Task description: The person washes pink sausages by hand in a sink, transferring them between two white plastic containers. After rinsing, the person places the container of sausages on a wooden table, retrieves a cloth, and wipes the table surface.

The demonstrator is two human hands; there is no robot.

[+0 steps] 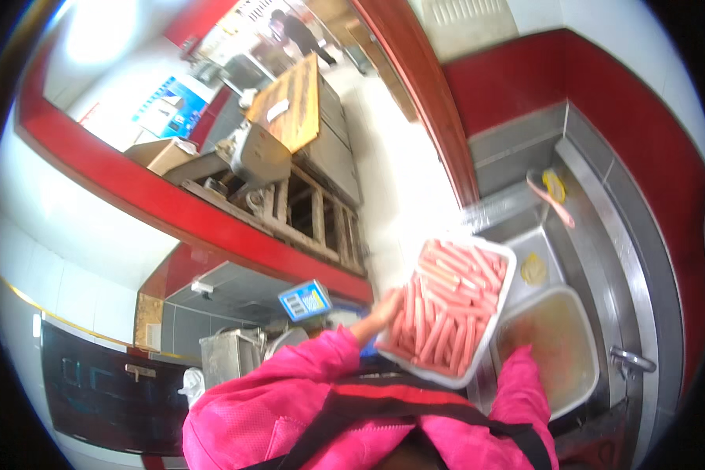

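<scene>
My left hand point(388, 308) grips the left side of a white plastic tub point(426, 372). The tub is tilted in front of my body and filled with pink sausage sticks point(446, 299). To its right, in a stainless steel sink, sits a second whitish tub point(594, 358) of cloudy, pinkish-brown liquid. My right hand point(514, 339) reaches down into this second tub, close to the sausage tub's right edge. Blur and the murky liquid hide its fingers, so I cannot tell if it holds anything.
A metal faucet point(633, 359) rises at the sink's right. A pink-handled tool point(555, 205) and a yellow item point(554, 185) lie on the steel ledge. Left are a red-edged partition point(270, 244) and a blue-white panel point(305, 299). Beyond stand a wood-topped counter point(299, 117) and another person point(302, 35).
</scene>
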